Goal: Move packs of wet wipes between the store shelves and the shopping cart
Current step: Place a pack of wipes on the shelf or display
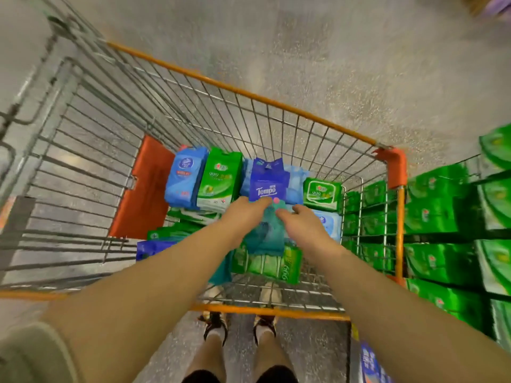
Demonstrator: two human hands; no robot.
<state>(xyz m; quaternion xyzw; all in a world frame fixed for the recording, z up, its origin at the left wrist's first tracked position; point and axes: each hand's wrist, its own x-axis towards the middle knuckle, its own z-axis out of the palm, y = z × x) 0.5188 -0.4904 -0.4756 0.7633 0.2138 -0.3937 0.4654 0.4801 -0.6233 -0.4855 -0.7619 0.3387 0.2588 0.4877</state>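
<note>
A teal pack of wet wipes (266, 233) sits in the middle of the shopping cart (249, 95), lying over a green pack (269, 265) that rests nearest the cart's handle end. Both hands reach down onto the teal pack: the left hand (244, 214) lies along its left edge with fingers stretched forward, their tips at the foot of a dark blue Tempo pack (266, 183); the right hand (302, 219) comes onto its right edge with fingers bent toward the pack, though motion blur hides whether either hand truly grips it or only touches it. Just beyond the teal pack the Tempo pack stands upright, and left of it stand a green 999 pack (218, 179) and a light blue pack (184, 178), side by side and touching. Right of the Tempo pack a green lidded pack (320, 194) leans against the cart's wire side. An orange panel (143, 186) lines the cart's left inner wall. Outside the cart's right side, store shelves (448, 217) hold rows of green packs. Beneath the cart's handle, the person's two shoes stand on the speckled floor (304, 64).
</note>
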